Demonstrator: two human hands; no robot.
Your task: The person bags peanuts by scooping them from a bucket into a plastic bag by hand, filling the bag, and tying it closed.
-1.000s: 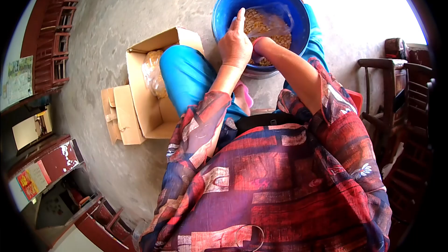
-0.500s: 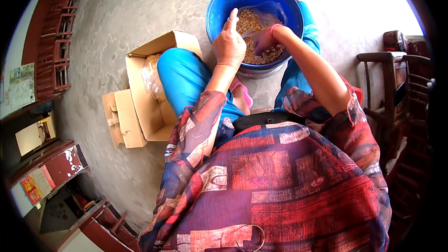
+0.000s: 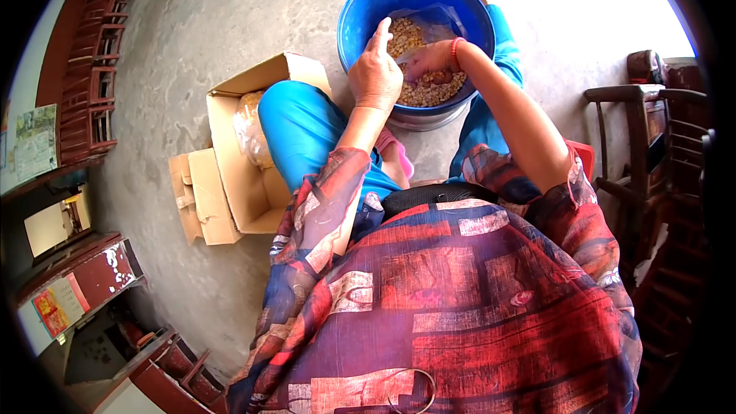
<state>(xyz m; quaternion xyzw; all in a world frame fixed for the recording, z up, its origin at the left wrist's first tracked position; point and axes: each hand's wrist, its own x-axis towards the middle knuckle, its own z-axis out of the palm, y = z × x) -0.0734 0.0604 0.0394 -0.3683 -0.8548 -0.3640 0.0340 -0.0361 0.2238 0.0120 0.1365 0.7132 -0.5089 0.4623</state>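
A blue bucket (image 3: 354, 19) stands between my legs with pale yellow kernels (image 3: 429, 93), which look like dried corn, inside it. A clear plastic bag (image 3: 438, 21) lies in the bucket, with more kernels visible through or beside it. At the bucket's left rim, my left hand (image 3: 376, 77) is closed at the bag's edge, one finger pointing up; its grip is partly hidden. My right hand (image 3: 431, 60), with a red bead bracelet (image 3: 458, 54) at the wrist, is inside the bucket above the kernels. Its fingers are curled towards the bag, apparently around kernels.
An open cardboard box (image 3: 264, 199) holding a clear-wrapped package (image 3: 251, 130) sits left of my knee. Wooden chairs (image 3: 640, 123) stand at the right, and more wooden furniture (image 3: 96, 69) lines the left. The floor (image 3: 176, 107) is bare concrete.
My right hand has risen from the kernels and shifted left towards my left hand and the bag. My left hand stays almost in place at the rim.
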